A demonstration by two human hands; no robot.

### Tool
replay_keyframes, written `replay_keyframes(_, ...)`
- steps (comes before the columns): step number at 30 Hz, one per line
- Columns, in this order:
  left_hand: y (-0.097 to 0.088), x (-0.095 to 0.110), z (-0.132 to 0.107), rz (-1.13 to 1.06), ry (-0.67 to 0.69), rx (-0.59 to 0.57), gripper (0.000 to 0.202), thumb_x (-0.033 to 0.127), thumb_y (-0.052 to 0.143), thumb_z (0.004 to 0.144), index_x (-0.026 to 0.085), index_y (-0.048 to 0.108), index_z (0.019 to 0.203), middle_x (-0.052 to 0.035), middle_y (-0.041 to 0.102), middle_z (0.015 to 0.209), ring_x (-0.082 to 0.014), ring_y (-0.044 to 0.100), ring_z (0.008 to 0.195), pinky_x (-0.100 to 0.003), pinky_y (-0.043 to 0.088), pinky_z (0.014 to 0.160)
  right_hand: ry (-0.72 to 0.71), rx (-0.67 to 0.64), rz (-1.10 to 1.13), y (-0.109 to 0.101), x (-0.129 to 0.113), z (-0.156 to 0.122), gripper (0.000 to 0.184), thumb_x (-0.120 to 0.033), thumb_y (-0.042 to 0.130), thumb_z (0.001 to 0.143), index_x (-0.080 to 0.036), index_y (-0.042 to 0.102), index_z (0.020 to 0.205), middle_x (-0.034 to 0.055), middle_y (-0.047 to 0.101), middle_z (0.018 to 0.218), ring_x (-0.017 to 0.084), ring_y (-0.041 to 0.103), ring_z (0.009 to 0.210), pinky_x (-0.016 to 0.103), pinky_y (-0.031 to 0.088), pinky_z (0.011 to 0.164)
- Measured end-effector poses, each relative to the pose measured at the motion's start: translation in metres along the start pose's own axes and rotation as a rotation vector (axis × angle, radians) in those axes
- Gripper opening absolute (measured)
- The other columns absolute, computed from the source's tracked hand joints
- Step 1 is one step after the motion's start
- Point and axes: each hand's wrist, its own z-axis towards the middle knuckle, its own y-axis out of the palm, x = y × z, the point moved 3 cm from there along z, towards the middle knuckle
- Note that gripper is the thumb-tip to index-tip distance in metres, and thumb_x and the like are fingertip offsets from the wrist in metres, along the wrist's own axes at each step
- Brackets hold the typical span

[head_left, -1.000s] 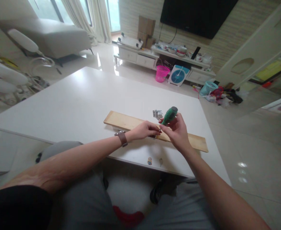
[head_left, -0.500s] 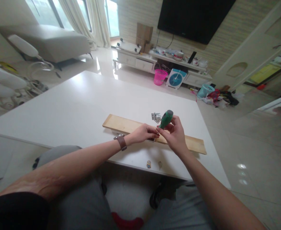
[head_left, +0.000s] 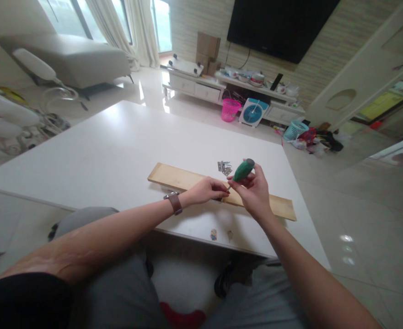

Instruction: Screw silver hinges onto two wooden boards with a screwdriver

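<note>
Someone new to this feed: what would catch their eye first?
Probably the green screwdriver, tilted over the board in the person's right hand. Next, the pink basket on the floor beyond the white table, then the big dark TV on the far wall.

Wooden board (head_left: 175, 176): long, narrow and pale yellow, lying broad face up before me, near the table's (head_left: 174, 137) close edge.
Board's slant: left end farther from me, right end closer, with shadow below its near side.
Board's middle: partly covered by my left hand (head_left: 206, 190), fingertips at the near edge.
Screwdriver (head_left: 244, 170): green handle, dark grey butt, thin metal shaft, gripped in my right hand (head_left: 256, 193).
Screwdriver's lean: butt up and to my right, shaft slanting down leftwards.
Screwdriver's tip: beside my left fingertips, over the board; I can't tell what it touches.
</note>
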Motion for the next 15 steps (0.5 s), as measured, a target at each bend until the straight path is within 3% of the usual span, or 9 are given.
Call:
replay_keyframes(5,0.0000,-0.0017,0.0001,-0.026,-0.001,-0.019,0.023,0.034,0.078,0.087,0.012,0.083,0.094,-0.0046,0.075,0.076,-0.0132,0.062,0.069,-0.026,0.049,0.070,0.003,-0.093,0.082,0.0048,-0.0047,-0.0031,0.077,-0.037,0.083,0.083,-0.032,0.038,0.147,0.0036,0.078,0.104,0.025,0.078,0.099,0.044,0.064,0.086)
replay_keyframes(10,-0.0004,-0.0038,0.0015,0.020,-0.002,0.017,0.020,0.033,0.080,0.084,0.013,0.082,0.083,-0.0035,0.073,0.072,-0.0132,0.061,0.067,-0.026,0.047,0.069,-0.029,0.023,0.057,0.0037,-0.0033,0.0001,0.080,-0.037,0.094,0.070,-0.034,0.047,0.134,-0.0030,0.072,0.098,0.022,0.078,0.090,0.041,0.065,0.085)
replay_keyframes(13,-0.0015,-0.0044,0.0018,0.007,-0.026,0.042,0.021,0.034,0.081,0.082,0.013,0.081,0.083,-0.0031,0.073,0.072,-0.0126,0.060,0.065,-0.026,0.046,0.067,-0.024,0.016,0.045,0.0028,-0.0027,0.0003,0.077,-0.036,0.091,0.075,-0.031,0.045,0.137,-0.0040,0.074,0.088,0.023,0.078,0.089,0.046,0.064,0.093)
replay_keyframes(15,-0.0013,-0.0041,0.0017,-0.024,-0.025,0.018,0.024,0.036,0.082,0.082,0.012,0.081,0.086,-0.0036,0.073,0.074,-0.0127,0.060,0.067,-0.026,0.046,0.067,-0.033,-0.047,0.057,0.0037,-0.0040,-0.0012,0.074,-0.036,0.086,0.081,-0.031,0.042,0.141,-0.0009,0.077,0.093,0.024,0.078,0.094,0.048,0.062,0.096)
